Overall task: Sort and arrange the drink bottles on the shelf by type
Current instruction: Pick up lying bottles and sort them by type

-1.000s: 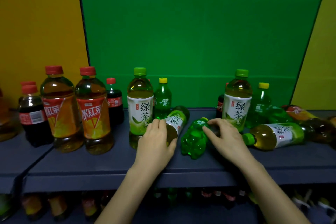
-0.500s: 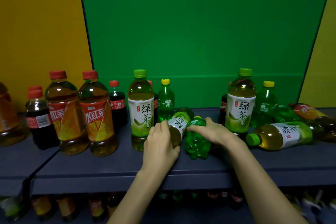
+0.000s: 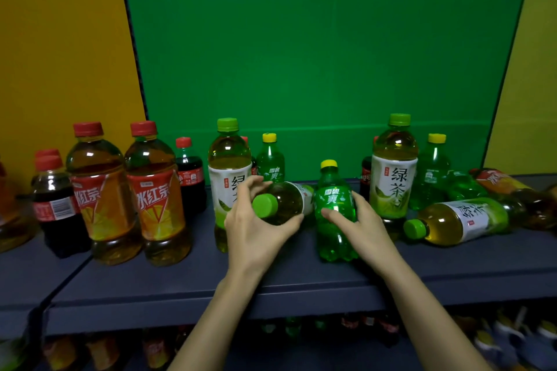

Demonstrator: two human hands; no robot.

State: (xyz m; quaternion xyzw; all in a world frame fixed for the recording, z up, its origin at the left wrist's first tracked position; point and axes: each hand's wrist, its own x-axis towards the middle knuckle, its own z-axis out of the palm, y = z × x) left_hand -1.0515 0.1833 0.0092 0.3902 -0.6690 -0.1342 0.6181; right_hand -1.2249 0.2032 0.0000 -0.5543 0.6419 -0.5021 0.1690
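My left hand [image 3: 256, 226] grips a green tea bottle [image 3: 283, 203] that is tipped with its green cap toward me, just above the dark shelf [image 3: 211, 295]. My right hand [image 3: 361, 229] holds a small green soda bottle [image 3: 333, 208] with a yellow cap, upright at mid-shelf. Two more green tea bottles stand upright, one [image 3: 229, 172] behind my left hand and another [image 3: 393, 172] to the right. A second small green soda [image 3: 270, 159] stands at the back.
Two iced red tea bottles [image 3: 129, 193] and cola bottles [image 3: 54, 199] stand at the left. At the right, a green tea bottle [image 3: 458, 220], a red tea bottle [image 3: 509, 187] and a green soda lie on their sides. A lower shelf holds more bottles.
The small green soda went from lying on its side to standing upright in my right hand. My left hand lifted and turned the lying green tea bottle so its cap faces me.
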